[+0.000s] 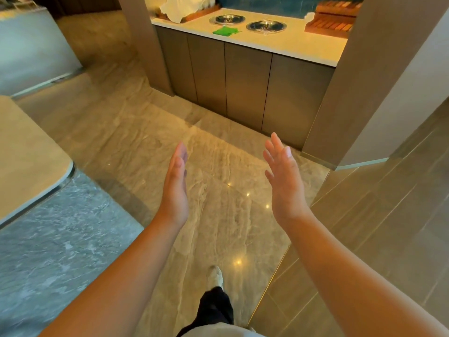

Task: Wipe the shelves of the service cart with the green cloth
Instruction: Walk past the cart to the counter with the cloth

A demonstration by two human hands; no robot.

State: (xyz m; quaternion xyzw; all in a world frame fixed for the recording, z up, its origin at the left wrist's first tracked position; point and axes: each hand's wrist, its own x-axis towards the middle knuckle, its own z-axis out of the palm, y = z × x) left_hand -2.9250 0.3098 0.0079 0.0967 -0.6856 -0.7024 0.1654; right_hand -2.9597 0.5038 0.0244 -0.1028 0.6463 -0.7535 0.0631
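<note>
Green cloth (226, 30) lies near the counter's (303, 48) front edge beside a steel basin (227, 19); left hand (175, 188) and right hand (284, 183) are released, empty.

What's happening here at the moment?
A person is on the polished floor, facing a counter. The left hand and right hand are both held out, open and empty. The green cloth lies untouched on the counter ahead, near a round metal basin. No service cart shows in this view, so wiping has not begun.

green cloth (226, 30), cream counter (286, 42), veined beige floor (218, 181)
</note>
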